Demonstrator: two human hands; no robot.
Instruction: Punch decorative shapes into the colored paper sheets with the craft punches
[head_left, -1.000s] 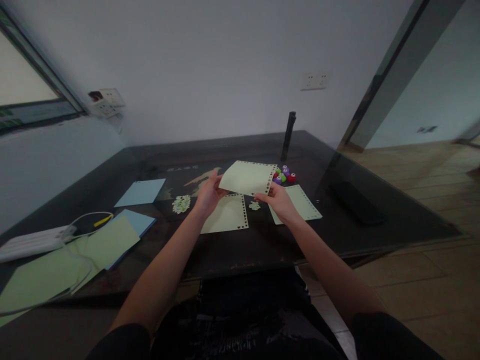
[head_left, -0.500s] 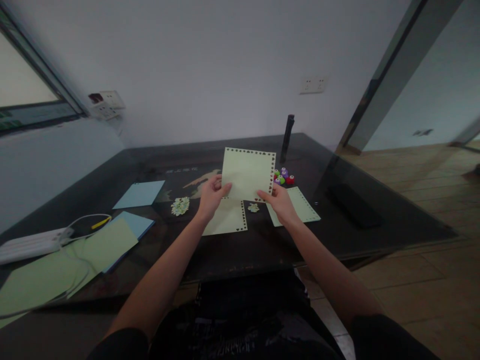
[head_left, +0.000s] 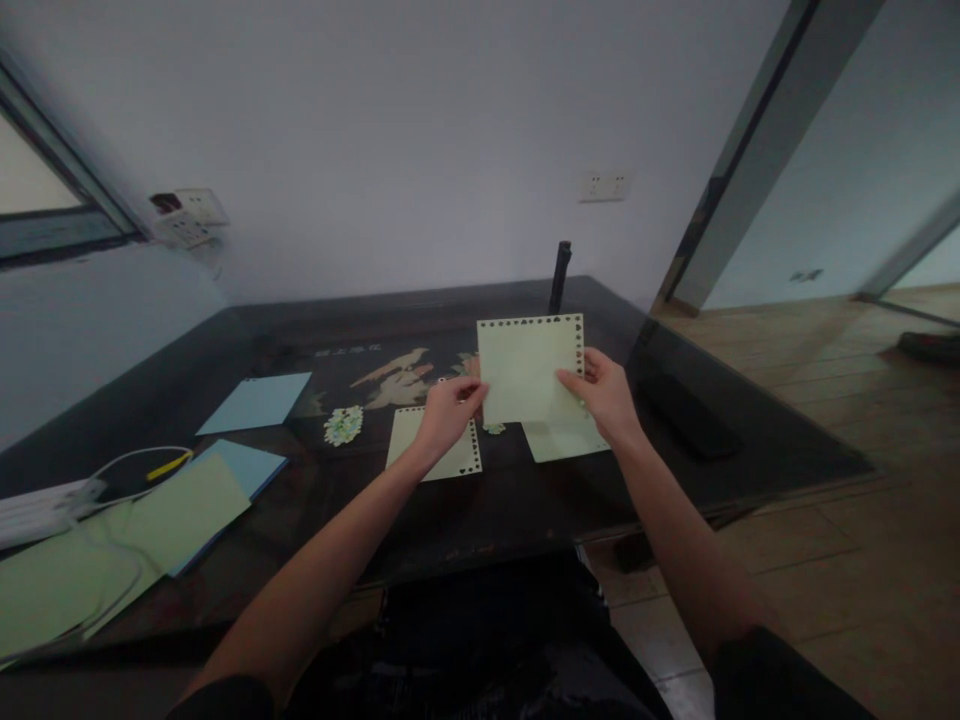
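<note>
A pale green sheet of paper (head_left: pixel 529 370) is raised above the table, with punched shapes along its top and right edges. My left hand (head_left: pixel 452 405) pinches its left edge between thumb and fingers. On the opposite edge, my right hand (head_left: pixel 606 392) grips it with the thumb in front. Below and left lies another punched green sheet (head_left: pixel 435 462). A further green sheet (head_left: pixel 562 442) lies under the raised one, partly covered. Small paper cut-outs form a pile (head_left: pixel 343 426) on the left, and a smaller heap (head_left: pixel 493 429) shows just below the held sheet.
A black upright stick-like object (head_left: pixel 559 277) stands at the back. On the right lies a dark flat object (head_left: pixel 690 415). Blue paper (head_left: pixel 255 402), stacked green sheets (head_left: pixel 180 505), a cable and a white power strip (head_left: pixel 37 515) occupy the dark table's left side.
Both hands have carried the sheet to the right, over the right-hand green sheet. The small colourful objects behind it are now hidden. The view has shifted slightly.
</note>
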